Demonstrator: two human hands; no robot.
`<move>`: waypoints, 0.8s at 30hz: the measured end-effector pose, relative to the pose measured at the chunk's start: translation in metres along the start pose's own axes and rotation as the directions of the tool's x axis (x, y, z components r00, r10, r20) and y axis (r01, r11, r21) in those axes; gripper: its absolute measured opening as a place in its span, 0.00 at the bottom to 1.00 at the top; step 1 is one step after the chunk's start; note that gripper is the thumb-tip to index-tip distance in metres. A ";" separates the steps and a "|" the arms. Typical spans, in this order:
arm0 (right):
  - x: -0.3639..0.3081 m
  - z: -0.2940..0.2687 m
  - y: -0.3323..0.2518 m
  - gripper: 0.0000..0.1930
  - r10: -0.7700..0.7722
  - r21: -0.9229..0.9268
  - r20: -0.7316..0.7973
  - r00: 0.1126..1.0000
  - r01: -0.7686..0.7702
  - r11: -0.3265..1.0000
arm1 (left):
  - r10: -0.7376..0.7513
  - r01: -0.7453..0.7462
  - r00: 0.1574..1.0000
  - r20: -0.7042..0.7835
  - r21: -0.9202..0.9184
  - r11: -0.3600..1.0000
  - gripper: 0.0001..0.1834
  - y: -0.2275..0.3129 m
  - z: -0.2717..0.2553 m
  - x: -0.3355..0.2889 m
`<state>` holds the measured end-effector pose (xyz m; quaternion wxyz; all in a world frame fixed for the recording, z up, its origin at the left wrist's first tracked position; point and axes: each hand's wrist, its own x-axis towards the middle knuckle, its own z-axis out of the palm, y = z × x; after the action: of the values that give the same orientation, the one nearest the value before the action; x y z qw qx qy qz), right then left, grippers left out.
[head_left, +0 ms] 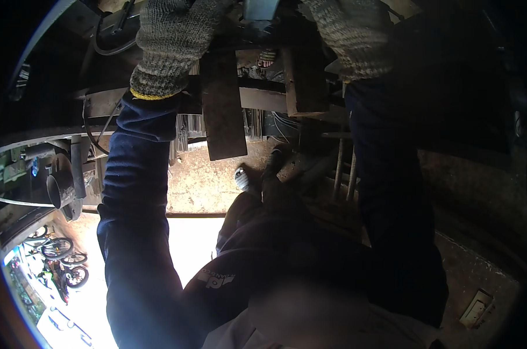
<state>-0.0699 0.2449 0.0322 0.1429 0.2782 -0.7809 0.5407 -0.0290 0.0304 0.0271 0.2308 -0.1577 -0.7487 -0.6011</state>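
Observation:
Both my hands are raised to the top edge of the head view in grey knitted work gloves. My left hand (173, 46) shows its back and a yellow-edged cuff; its fingers run into shadow and out of the picture. My right hand (356, 41) is at the same height on the other side, its fingers also lost in the dark. Between the two hands a pale blue-grey metal piece (260, 10) comes in from the top. Below it hang a long dark flat plate (224, 110) and a shorter dark block (305, 87). What either hand touches is hidden.
A dark frame with a crossbeam (263, 99) spans the space ahead, with bundles of thin rods (188, 131) behind it. Machinery with a round pipe end (60, 183) stands left. Bicycles (57, 249) are at the bright lower left. A wall plate (477, 308) is lower right.

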 end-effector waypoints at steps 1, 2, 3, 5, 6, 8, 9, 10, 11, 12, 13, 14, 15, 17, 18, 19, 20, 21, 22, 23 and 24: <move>0.002 -0.001 -0.001 0.12 -0.038 -0.126 0.001 0.999 0.038 0.991 | 0.023 -0.023 1.000 -0.009 0.019 1.000 0.12 -0.001 0.001 0.000; 0.003 -0.001 -0.002 0.12 -0.076 -0.248 0.006 0.997 0.076 0.966 | 0.047 -0.046 0.999 -0.019 0.039 0.998 0.12 -0.002 0.001 0.000; 0.004 -0.002 -0.001 0.12 -0.174 -0.302 -0.012 0.985 0.162 0.940 | 0.045 -0.044 0.999 -0.015 0.023 0.999 0.11 -0.002 0.005 0.001; 0.006 -0.005 0.004 0.12 -0.365 -0.411 -0.030 0.930 0.321 0.853 | 0.040 -0.040 0.999 -0.006 -0.009 0.999 0.11 -0.001 0.011 0.004; 0.006 -0.003 0.004 0.13 -0.308 -0.377 -0.024 0.951 0.277 0.884 | 0.033 -0.033 0.999 -0.002 -0.002 0.999 0.11 -0.001 0.008 0.004; 0.007 0.001 0.003 0.14 -0.192 -0.312 -0.006 0.981 0.181 0.933 | 0.019 -0.019 1.000 0.008 0.010 1.000 0.11 0.000 0.003 0.004; 0.009 0.008 0.006 0.15 -0.327 -0.403 -0.082 0.941 0.269 0.875 | 0.054 -0.056 0.998 -0.045 -0.038 0.998 0.10 -0.001 0.006 0.003; 0.015 0.020 0.012 0.16 -0.460 -0.496 -0.144 0.876 0.339 0.799 | 0.087 -0.096 0.991 -0.100 -0.084 0.992 0.10 -0.001 0.014 0.002; 0.018 0.025 0.015 0.17 -0.585 -0.596 -0.184 0.789 0.384 0.705 | 0.116 -0.137 0.981 -0.154 -0.137 0.981 0.09 -0.002 0.019 0.002; 0.018 0.017 0.014 0.18 -0.543 -0.570 -0.105 0.833 0.397 0.719 | 0.156 -0.161 0.982 -0.106 -0.035 0.986 0.09 -0.002 0.017 0.005; 0.017 0.004 0.011 0.20 -0.496 -0.537 -0.018 0.868 0.410 0.737 | 0.187 -0.183 0.980 -0.060 0.071 0.981 0.08 -0.001 0.011 0.006; 0.016 -0.005 0.008 0.21 -0.448 -0.502 0.071 0.891 0.420 0.756 | 0.213 -0.208 0.977 -0.011 0.174 0.963 0.08 -0.001 0.006 0.007; 0.015 -0.009 0.006 0.20 -0.389 -0.566 0.094 0.916 0.371 0.737 | 0.194 -0.189 0.981 -0.013 0.154 0.970 0.07 -0.003 0.004 0.007; 0.012 -0.015 0.001 0.20 -0.262 -0.685 0.123 0.957 0.273 0.676 | 0.156 -0.153 0.988 -0.015 0.113 0.982 0.07 -0.008 0.002 0.006; 0.011 -0.016 -0.002 0.19 -0.211 -0.596 0.091 0.973 0.223 0.771 | 0.139 -0.137 0.990 -0.014 0.091 0.986 0.07 -0.008 0.003 0.007; 0.010 -0.017 -0.004 0.19 -0.155 -0.496 0.065 0.986 0.167 0.852 | 0.146 -0.143 0.989 -0.038 0.059 0.988 0.07 -0.008 0.004 0.006; 0.010 -0.017 -0.007 0.19 -0.097 -0.387 0.046 0.994 0.107 0.916 | 0.151 -0.150 0.987 -0.062 0.026 0.988 0.06 -0.008 0.007 0.005; 0.009 -0.017 -0.009 0.19 -0.037 -0.272 0.040 0.999 0.046 0.961 | 0.154 -0.155 0.984 -0.092 -0.008 0.988 0.06 -0.007 0.009 0.004; 0.009 -0.017 -0.011 0.18 0.024 -0.152 0.042 0.999 -0.018 0.988 | 0.178 -0.182 0.979 -0.100 -0.029 0.983 0.06 -0.007 0.010 0.004; 0.008 -0.016 -0.013 0.18 0.084 -0.031 0.052 0.995 -0.083 0.996 | 0.202 -0.209 0.973 -0.111 -0.049 0.977 0.05 -0.007 0.011 0.004; 0.007 -0.015 -0.014 0.18 0.067 -0.063 0.020 0.998 -0.066 0.996 | 0.226 -0.236 0.966 -0.122 -0.069 0.969 0.05 -0.007 0.010 0.004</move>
<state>-0.0685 0.2529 0.0517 0.1246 0.2534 -0.8079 0.5173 -0.0382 0.0387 0.0217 0.3346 -0.2189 -0.6854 -0.6085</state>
